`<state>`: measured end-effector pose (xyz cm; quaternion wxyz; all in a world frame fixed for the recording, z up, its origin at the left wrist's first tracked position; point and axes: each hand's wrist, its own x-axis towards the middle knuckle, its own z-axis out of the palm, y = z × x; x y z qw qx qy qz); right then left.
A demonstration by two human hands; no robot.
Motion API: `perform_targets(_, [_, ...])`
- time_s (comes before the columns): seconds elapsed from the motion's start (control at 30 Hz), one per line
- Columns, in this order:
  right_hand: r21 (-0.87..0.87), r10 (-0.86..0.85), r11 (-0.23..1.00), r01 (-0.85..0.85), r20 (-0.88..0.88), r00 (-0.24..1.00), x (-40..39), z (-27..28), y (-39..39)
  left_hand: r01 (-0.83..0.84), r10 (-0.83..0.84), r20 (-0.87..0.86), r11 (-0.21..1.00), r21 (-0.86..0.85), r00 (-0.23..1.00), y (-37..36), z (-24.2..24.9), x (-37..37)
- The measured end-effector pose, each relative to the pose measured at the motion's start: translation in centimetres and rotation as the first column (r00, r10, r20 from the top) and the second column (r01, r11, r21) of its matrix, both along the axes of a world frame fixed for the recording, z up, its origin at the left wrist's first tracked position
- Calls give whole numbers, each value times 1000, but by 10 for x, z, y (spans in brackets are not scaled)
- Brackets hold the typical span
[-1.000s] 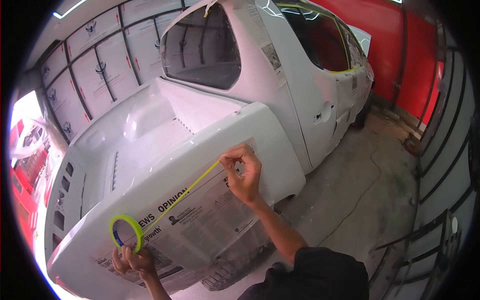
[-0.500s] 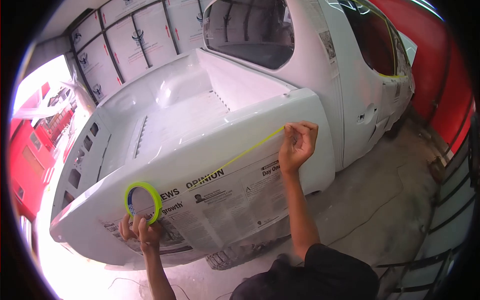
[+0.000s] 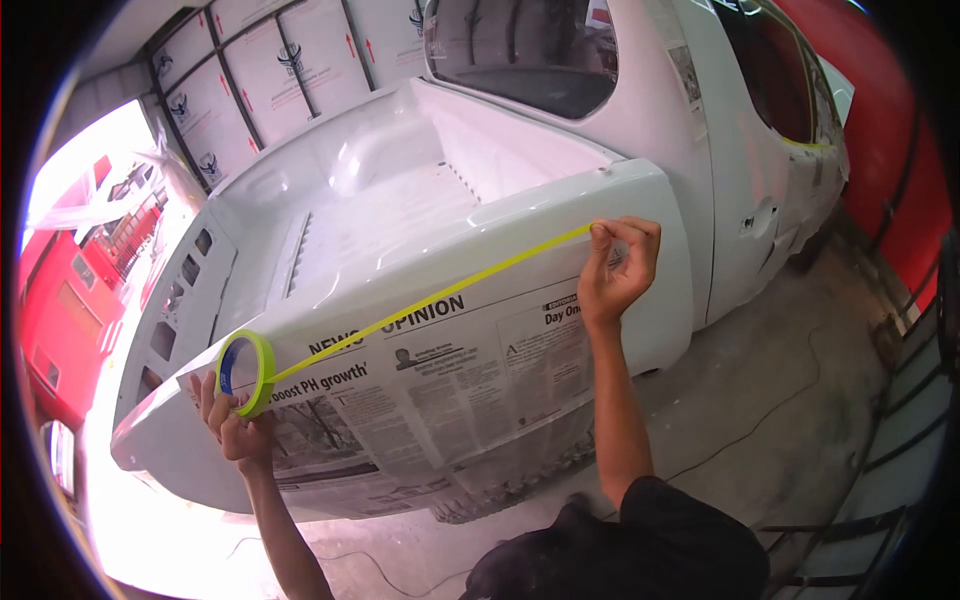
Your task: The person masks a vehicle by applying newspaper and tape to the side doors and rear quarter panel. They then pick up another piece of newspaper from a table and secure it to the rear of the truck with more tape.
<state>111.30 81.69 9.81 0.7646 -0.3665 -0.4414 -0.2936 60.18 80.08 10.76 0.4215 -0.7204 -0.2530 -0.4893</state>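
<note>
My left hand (image 3: 236, 425) grips the lower part of a yellow-green tape roll (image 3: 246, 374) at the left of the newspaper. From the roll a strip of yellow tape (image 3: 440, 295) stretches up and right to my right hand (image 3: 622, 262), which pinches its far end between thumb and fingers. Newspaper sheets (image 3: 460, 385) hang over the side of the white truck bed (image 3: 540, 215), and the strip crosses near their top edge. Whether the strip touches the panel along its length, I cannot tell.
The truck's cab (image 3: 660, 110) rises at the upper right, its rear window (image 3: 525, 50) dark. A tyre (image 3: 510, 490) shows below the newspaper. A thin cable (image 3: 740, 435) crosses the concrete floor. Black metal bars (image 3: 850, 540) stand at the lower right.
My left hand and the roll have moved left and up. The strip between my hands is longer and shows its wide face. The whole view has shifted slightly.
</note>
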Motion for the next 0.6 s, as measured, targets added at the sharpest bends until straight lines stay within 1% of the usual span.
perform_targets(0.1, [-17, -2, 1000, 1, -42, 999, -4, 2, -2, -4, 3, -83, 1000, -14, 997, 1, 1, -5])
perform_targets(0.13, [-26, -2, 1000, 1, -55, 998, -5, 1, -1, -139, 129, -122, 987, -77, 984, 0, -5, -14])
perform_targets(0.17, [-36, 5, 999, -7, -71, 997, -8, -1, 1, -86, 77, -151, 995, -50, 986, 0, -4, -17])
perform_targets(0.2, [-34, -27, 999, 26, -16, 1000, -6, 2, 3, -36, 30, -183, 999, -27, 983, 1, -4, -14])
perform_targets(0.27, [-99, -26, 995, 22, -37, 999, -12, 6, -2, -10, 15, -260, 1000, 20, 965, -6, -3, -17])
perform_targets(0.33, [-110, -31, 994, 23, -72, 997, -14, -1, -1, -39, 61, -341, 997, 72, 938, -15, -5, -22])
perform_targets(0.43, [-86, -39, 996, 33, -76, 996, -17, -4, -1, -56, 92, -377, 993, 104, 922, -23, -5, -19])
perform_targets(0.47, [-68, -40, 997, 36, -68, 997, -19, -3, -2, -63, 87, -362, 995, 77, 928, -27, -6, -23])
perform_targets(0.53, [-44, -73, 996, 74, 24, 997, -17, 4, -4, -71, 76, -327, 997, 25, 942, -36, -7, -30])
perform_targets(0.6, [-47, -112, 992, 118, 107, 988, -23, 11, -12, -140, 137, -326, 990, 15, 935, -49, -5, -33])
